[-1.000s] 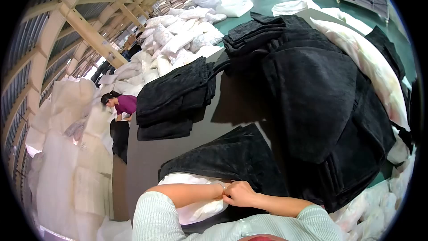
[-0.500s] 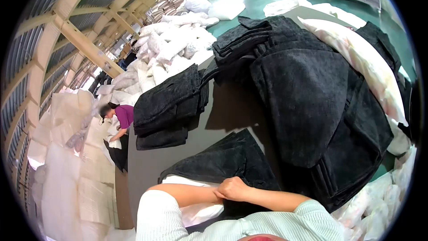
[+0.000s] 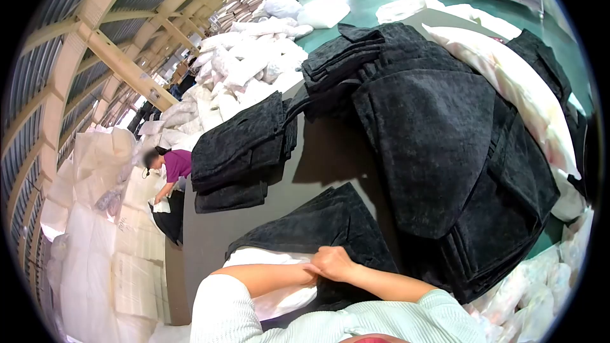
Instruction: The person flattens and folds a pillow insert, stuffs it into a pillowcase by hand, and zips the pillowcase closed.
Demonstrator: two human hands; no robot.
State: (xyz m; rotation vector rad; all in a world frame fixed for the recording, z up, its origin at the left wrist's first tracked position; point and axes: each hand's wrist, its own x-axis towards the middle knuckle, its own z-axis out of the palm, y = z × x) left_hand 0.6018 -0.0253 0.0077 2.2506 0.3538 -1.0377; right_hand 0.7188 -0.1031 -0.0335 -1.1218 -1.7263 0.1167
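Observation:
Right in front of my body lies a black fabric cover (image 3: 318, 222), with a white soft insert (image 3: 270, 256) showing at its near side. My right hand (image 3: 333, 263) is closed at the cover's near edge, its fingers curled around the black cloth. My left hand (image 3: 309, 272) meets it there, wrist touching the right fingers; its own fingers are hidden. Part of the insert bulges out below my left forearm.
A large heap of black covers (image 3: 432, 146) fills the table's right side, and a folded stack (image 3: 241, 146) lies at the left. A long white stuffed piece (image 3: 508, 76) leans over the heap. White sacks (image 3: 248, 57) pile up beyond. A person in purple (image 3: 176, 164) works at the left.
Both my hands have shifted slightly up, staying together at the cover's edge. A little more of the white insert shows above my left forearm.

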